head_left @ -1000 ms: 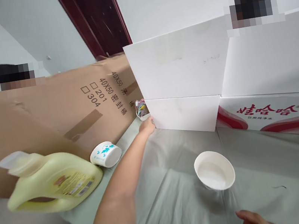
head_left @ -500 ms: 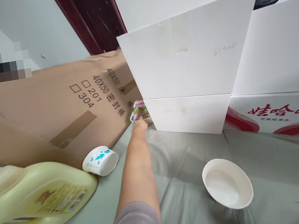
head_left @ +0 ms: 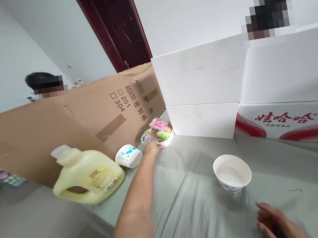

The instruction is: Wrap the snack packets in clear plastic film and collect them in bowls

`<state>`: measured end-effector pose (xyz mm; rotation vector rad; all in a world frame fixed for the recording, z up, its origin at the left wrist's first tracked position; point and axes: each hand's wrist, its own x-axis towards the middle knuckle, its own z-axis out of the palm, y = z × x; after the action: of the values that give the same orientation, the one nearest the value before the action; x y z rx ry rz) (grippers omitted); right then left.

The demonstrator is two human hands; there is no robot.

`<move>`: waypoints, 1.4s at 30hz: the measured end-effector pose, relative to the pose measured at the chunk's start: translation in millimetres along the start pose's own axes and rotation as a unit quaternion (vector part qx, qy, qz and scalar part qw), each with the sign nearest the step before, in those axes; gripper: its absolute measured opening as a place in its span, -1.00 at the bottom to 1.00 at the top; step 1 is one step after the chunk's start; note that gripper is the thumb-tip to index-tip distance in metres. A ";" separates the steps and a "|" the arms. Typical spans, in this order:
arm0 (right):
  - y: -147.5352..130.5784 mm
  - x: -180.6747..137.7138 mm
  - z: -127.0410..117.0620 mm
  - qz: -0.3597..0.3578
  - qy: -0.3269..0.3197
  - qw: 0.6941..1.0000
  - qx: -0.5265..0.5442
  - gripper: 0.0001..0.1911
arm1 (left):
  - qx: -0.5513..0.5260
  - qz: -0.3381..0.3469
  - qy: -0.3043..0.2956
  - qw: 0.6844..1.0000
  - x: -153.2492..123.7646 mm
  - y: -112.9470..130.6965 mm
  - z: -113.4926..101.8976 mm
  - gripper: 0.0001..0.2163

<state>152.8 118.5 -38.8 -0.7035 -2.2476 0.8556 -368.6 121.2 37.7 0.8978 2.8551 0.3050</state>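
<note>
"Where is our snack bowl (head_left: 167, 140)?"

"At our left hand (head_left: 152, 148) (its grip we cannot tell), beside the white box (head_left: 204, 119); our right hand (head_left: 279, 222), fingers loosely apart, is near the white bowl (head_left: 232, 171)."

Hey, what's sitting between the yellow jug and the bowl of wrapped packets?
In the head view, a white container with blue print sits between the yellow jug and the bowl of wrapped packets.

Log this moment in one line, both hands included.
left hand: at rim of snack bowl | right hand: nothing visible in it, nearest white bowl | yellow jug: beside patterned bowl
</note>
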 end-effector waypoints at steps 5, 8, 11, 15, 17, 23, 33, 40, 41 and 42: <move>-26.2 27.5 -5.4 -0.003 0.004 0.997 -0.080 -0.31 | -0.006 -0.007 -0.002 1.000 -33.7 -0.7 -2.4 -0.58; -40.3 57.6 -12.4 0.003 -0.050 0.984 -0.169 -0.32 | -0.014 0.010 -0.005 1.000 -57.2 -1.6 -0.7 -0.61; -40.2 81.8 -21.2 0.028 -0.100 0.965 -0.242 -0.47 | -0.025 0.049 -0.009 0.998 -84.5 0.8 3.3 -0.67; -25.8 97.1 -44.7 0.094 -0.111 0.938 -0.314 -0.70 | -0.035 0.116 -0.020 0.992 -126.6 12.1 12.3 -0.74; -16.3 100.7 -62.4 0.131 -0.094 0.929 -0.334 -0.69 | -0.037 0.149 -0.030 0.988 -150.9 20.2 18.3 -0.73; 6.8 95.8 -111.1 0.221 -0.069 0.908 -0.349 -0.60 | -0.041 0.247 -0.079 0.965 -231.9 27.9 23.9 -0.63; -60.2 67.3 -30.2 0.332 -0.080 0.930 0.137 -0.83 | -0.237 0.198 0.050 0.950 -224.6 60.7 -69.1 -0.38; -89.2 95.6 26.5 0.406 -0.114 0.869 0.258 -0.74 | -0.215 0.266 -0.189 0.920 -236.4 119.1 -23.6 -0.11; -88.2 95.9 27.4 0.410 -0.115 0.866 0.261 -0.75 | -0.217 0.291 -0.185 0.913 -241.3 117.7 -20.3 -0.15; -86.9 95.4 28.0 0.411 -0.115 0.866 0.261 -0.76 | -0.219 0.306 -0.175 0.910 -245.2 115.2 -18.7 -0.20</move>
<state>48.0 114.2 41.4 -1.3598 -1.7022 1.9489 -109.1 69.2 98.6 1.5280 1.9946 0.7256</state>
